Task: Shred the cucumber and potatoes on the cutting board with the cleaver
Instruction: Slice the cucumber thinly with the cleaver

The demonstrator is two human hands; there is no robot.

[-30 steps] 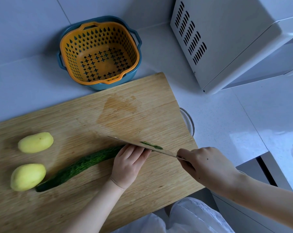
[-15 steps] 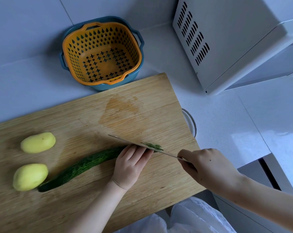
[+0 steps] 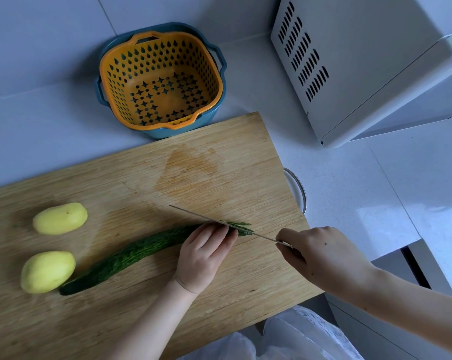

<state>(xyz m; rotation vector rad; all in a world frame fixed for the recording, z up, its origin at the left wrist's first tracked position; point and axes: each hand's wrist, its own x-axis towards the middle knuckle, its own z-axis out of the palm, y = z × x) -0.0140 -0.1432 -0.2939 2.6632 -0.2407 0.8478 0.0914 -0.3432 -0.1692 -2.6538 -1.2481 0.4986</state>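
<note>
Cleaver (image 3: 193, 213) edge-on in grip of right hand (image 3: 323, 255), left hand (image 3: 204, 255) curled around knobbly cucumber (image 3: 131, 253) beside 2 smooth oval potatoes (image 3: 60, 218) (image 3: 48, 272).

The left hand (image 3: 205, 258) presses the cucumber (image 3: 131, 255) on the cutting board (image 3: 167, 178); the right hand (image 3: 323, 255) grips the cleaver (image 3: 219, 221), two potatoes (image 3: 60, 218) beside.

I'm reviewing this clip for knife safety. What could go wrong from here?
1. The left hand holds the bumpy dark green cucumber with its fingertips right beside the steel cleaver that the right hand grips; a slip could nick them.
2. The cucumber is round and curved, so it may roll on the wooden cutting board mid-cut.
</note>
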